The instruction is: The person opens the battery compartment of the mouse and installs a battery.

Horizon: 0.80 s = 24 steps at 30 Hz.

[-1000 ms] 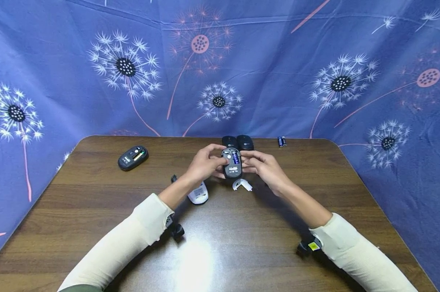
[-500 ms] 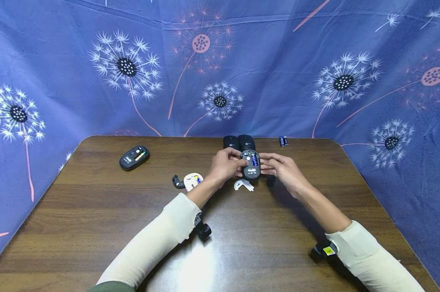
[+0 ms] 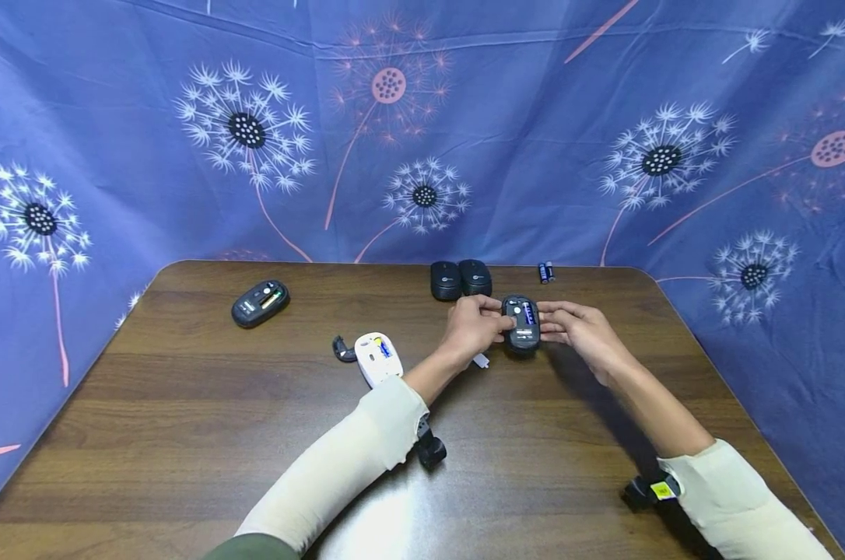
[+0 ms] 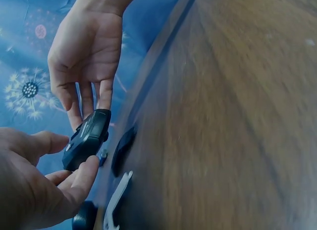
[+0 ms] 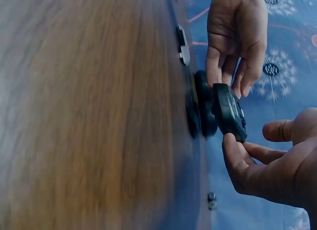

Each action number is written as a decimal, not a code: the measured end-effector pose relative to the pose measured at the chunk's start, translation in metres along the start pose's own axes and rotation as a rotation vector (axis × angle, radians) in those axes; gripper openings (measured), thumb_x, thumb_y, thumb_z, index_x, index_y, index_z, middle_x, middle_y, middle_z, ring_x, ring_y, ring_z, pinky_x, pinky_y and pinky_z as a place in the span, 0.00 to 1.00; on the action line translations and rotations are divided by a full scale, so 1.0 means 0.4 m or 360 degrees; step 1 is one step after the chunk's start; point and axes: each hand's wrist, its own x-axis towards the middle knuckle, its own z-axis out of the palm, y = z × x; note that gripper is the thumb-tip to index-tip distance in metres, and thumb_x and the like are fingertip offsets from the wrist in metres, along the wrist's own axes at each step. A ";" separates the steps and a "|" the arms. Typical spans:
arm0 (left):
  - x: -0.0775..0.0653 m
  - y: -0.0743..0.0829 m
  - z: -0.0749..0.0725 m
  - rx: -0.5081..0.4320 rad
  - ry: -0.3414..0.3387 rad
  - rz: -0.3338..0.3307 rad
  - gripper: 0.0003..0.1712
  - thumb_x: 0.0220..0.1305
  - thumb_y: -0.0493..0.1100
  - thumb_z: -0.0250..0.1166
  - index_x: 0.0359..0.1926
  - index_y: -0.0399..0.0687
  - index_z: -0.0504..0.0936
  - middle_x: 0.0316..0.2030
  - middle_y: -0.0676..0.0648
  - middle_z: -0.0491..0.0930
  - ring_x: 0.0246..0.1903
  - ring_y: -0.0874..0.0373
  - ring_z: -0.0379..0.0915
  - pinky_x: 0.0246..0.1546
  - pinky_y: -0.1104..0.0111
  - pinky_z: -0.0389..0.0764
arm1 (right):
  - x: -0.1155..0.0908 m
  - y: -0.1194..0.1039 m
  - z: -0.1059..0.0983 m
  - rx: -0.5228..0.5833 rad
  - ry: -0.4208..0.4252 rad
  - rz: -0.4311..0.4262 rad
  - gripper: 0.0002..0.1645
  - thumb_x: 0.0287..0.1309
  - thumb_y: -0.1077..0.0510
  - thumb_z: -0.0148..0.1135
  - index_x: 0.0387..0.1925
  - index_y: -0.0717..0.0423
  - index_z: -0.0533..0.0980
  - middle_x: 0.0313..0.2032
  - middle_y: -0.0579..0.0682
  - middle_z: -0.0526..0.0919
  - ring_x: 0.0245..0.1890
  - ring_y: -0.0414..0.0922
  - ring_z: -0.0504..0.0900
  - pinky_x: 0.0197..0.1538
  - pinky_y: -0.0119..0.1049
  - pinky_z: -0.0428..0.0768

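Observation:
A black computer mouse (image 3: 522, 325) is held bottom up above the table, its battery compartment uncovered and a blue battery inside. My left hand (image 3: 470, 333) pinches its left side, thumb on the underside and fingers beneath. Against its right edge, the fingers of my right hand (image 3: 583, 333) touch it lightly; in the right wrist view that thumb (image 5: 277, 131) stands apart from it. Partly hidden behind the left hand, a white battery cover (image 3: 481, 361) lies on the table. A dark curved piece (image 4: 124, 150) lies beyond that cover in the left wrist view.
Two black mice (image 3: 461, 280) stand side by side at the back edge. Loose batteries (image 3: 546, 272) lie at the back right. Left of my hands are an upturned white mouse (image 3: 377, 358), a black curved cover (image 3: 343, 349) and another upturned black mouse (image 3: 261, 303).
Both hands have moved to the right with the black mouse between them. The white mouse has come into fuller view, while the left hand now covers much of the white cover.

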 end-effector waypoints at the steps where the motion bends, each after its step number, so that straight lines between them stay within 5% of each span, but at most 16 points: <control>1: 0.000 -0.001 0.008 0.0005 -0.0004 -0.0005 0.22 0.68 0.32 0.78 0.61 0.31 0.87 0.47 0.36 0.95 0.39 0.46 0.97 0.46 0.58 1.00 | -0.001 0.004 -0.008 -0.0005 0.0002 0.0003 0.32 0.89 0.59 0.44 0.81 0.76 0.64 0.71 0.75 0.76 0.49 0.30 0.87 0.60 0.25 0.92; 11: -0.008 -0.003 0.070 0.0012 -0.0088 -0.0013 0.24 0.69 0.31 0.77 0.64 0.32 0.87 0.49 0.38 0.95 0.44 0.51 0.96 0.46 0.69 0.98 | -0.019 0.035 -0.062 -0.0097 0.0027 0.0064 0.34 0.89 0.57 0.45 0.80 0.80 0.62 0.72 0.77 0.77 0.47 0.28 0.86 0.57 0.25 0.93; 15: -0.010 -0.002 0.088 0.0107 -0.0100 0.0001 0.25 0.68 0.32 0.77 0.65 0.35 0.88 0.48 0.42 0.95 0.44 0.60 0.92 0.45 0.76 0.92 | -0.025 0.044 -0.080 -0.0167 0.0031 0.0100 0.34 0.90 0.56 0.44 0.81 0.79 0.62 0.74 0.79 0.74 0.47 0.26 0.86 0.58 0.25 0.92; 21: -0.012 0.002 0.108 0.0223 -0.0129 0.0005 0.25 0.69 0.35 0.76 0.66 0.37 0.88 0.54 0.43 0.94 0.50 0.62 0.88 0.52 0.76 0.90 | -0.028 0.054 -0.098 -0.0161 0.0041 0.0100 0.34 0.89 0.58 0.44 0.80 0.82 0.62 0.74 0.80 0.72 0.47 0.26 0.86 0.57 0.25 0.93; 24: -0.013 0.004 0.111 0.0201 -0.0174 -0.0015 0.24 0.71 0.35 0.75 0.66 0.36 0.87 0.54 0.42 0.94 0.48 0.62 0.88 0.48 0.76 0.89 | -0.029 0.056 -0.105 -0.0169 0.0035 0.0109 0.34 0.89 0.58 0.45 0.80 0.82 0.62 0.74 0.79 0.73 0.47 0.26 0.86 0.57 0.26 0.93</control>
